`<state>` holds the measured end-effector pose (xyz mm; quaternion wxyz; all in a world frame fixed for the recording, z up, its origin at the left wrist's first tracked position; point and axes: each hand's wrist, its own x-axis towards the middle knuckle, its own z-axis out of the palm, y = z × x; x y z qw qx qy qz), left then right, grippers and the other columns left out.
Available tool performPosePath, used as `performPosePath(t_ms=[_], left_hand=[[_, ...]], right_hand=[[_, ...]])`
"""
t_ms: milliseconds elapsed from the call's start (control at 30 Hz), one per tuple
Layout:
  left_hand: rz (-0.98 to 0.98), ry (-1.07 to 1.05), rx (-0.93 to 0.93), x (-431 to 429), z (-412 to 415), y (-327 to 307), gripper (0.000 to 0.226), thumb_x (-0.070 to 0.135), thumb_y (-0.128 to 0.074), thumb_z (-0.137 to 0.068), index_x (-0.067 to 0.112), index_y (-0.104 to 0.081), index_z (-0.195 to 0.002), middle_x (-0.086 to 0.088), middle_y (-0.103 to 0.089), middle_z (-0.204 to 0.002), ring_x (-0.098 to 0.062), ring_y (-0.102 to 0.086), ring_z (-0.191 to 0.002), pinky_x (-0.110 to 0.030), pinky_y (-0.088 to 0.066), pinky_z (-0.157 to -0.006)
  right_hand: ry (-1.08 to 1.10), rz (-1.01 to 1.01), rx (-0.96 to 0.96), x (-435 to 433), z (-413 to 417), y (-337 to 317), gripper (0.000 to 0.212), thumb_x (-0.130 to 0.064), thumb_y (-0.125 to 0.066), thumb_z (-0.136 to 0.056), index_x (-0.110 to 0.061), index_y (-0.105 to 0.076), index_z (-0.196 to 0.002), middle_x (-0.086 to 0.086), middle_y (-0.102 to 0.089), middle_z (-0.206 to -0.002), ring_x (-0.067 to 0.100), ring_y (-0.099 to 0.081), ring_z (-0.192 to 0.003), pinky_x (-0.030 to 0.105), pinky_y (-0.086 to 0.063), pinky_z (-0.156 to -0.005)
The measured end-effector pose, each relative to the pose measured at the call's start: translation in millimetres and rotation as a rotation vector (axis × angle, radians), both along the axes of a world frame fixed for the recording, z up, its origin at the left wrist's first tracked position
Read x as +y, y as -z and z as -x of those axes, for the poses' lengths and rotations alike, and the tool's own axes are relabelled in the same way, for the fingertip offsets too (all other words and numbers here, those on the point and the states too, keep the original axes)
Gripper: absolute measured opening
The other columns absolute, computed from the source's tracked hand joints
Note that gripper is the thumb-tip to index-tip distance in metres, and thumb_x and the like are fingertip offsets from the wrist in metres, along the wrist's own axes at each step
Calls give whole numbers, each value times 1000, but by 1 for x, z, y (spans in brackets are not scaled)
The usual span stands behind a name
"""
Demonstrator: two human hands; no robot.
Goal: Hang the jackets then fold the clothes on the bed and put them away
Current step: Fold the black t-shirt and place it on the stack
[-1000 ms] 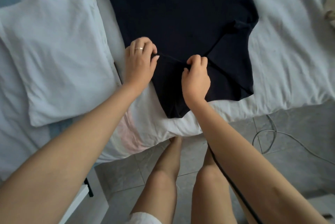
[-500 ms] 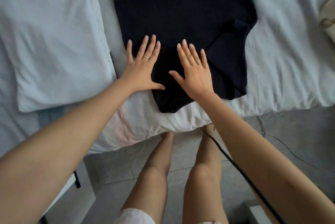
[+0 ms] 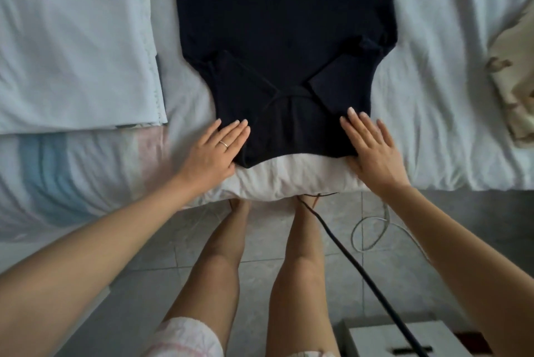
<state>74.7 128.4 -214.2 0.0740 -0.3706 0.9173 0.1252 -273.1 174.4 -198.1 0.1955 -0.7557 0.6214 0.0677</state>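
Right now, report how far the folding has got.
Done: the dark shirt lies flat on the bed, sleeves folded in. In hand: left hand and right hand press on its near corners. Left: folding it up, plus the crumpled patterned cloth. Jackets aren't visible.

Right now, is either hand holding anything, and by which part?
Nothing is held. The left hand and right hand lie flat on the near corners of the dark shirt.

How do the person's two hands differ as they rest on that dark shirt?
The left hand wears a ring; the right hand is bare. The left hand lies on the left edge of the dark shirt, the right hand on its right edge. Both are flat, fingers straight, pressing the shirt on the bed.
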Motion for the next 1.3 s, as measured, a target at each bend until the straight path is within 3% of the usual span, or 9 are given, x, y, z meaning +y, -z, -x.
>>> performPosePath(t_ms=[167,300,400,500,600,700,833,1000,1300], left_hand=[[-28,11,47,-14,8,-11,58,-7,-32,-74,-2,-57,-127,-18,-56,-132,-28,-58,-119,-41,-38,-108],[-244,-154,122,-29,22,-34,61,2,-34,-64,0,-66,-116,-15,-62,-124,-30,-63,-111,-44,-50,-95],[-498,-330,22,-47,30,-61,54,11,-35,-75,17,-69,-116,-2,-64,-124,-22,-59,-117,-37,-46,-98],[-782,-329,-122,-60,37,-81,39,12,-41,-75,11,-74,-95,-7,-72,-96,-23,-64,-90,-44,-50,-83],[-1191,-434,-33,-56,45,-90,14,11,-41,-59,1,-50,-57,-7,-45,-57,-17,-39,-53,-41,-33,-55],[-1381,-511,64,-48,44,-96,11,13,-47,-56,9,-39,-50,-4,-34,-55,-16,-31,-55,-31,-26,-54],[-1193,-833,344,-72,25,-86,47,22,-61,-59,-9,-65,-94,-11,-64,-82,-16,-56,-80,-17,-45,-70],[-931,-1239,758,-145,23,-66,25,-3,-56,-89,13,-63,-106,4,-69,-89,-7,-64,-81,-13,-53,-69],[-543,-1493,799,-178,47,-18,25,21,-66,-88,8,-64,-108,-6,-68,-106,-15,-65,-92,-27,-53,-83]], right_hand=[[-121,76,-117,-36,1,-1,66,8,-69,-70,-8,-55,-133,10,-51,-140,28,-54,-124,41,-32,-111],[-176,65,-156,-51,4,-21,52,5,-69,-69,-11,-68,-118,6,-64,-125,28,-68,-100,40,-55,-81],[-200,-153,-11,-62,7,-49,46,-8,-54,-83,-27,-64,-124,-5,-64,-125,25,-65,-102,34,-54,-75],[-296,-403,108,-74,9,-77,35,-9,-46,-82,-25,-68,-104,-2,-69,-97,21,-63,-86,31,-51,-69],[-279,-731,82,-83,16,-91,25,-8,-47,-81,-15,-66,-96,2,-67,-88,21,-61,-82,31,-50,-70],[-219,-971,-68,-91,32,-96,29,-5,-50,-77,-18,-67,-96,2,-68,-93,22,-63,-88,39,-53,-84],[134,-832,-364,-124,50,-91,30,7,-59,-81,-20,-70,-91,0,-68,-86,8,-61,-78,25,-52,-76],[592,-666,-783,-210,57,-76,28,5,-64,-84,-21,-65,-95,-4,-68,-83,6,-66,-75,20,-56,-74],[966,-356,-723,-248,26,-25,15,-31,-71,-85,-20,-62,-80,-5,-59,-73,8,-56,-62,21,-51,-61]])
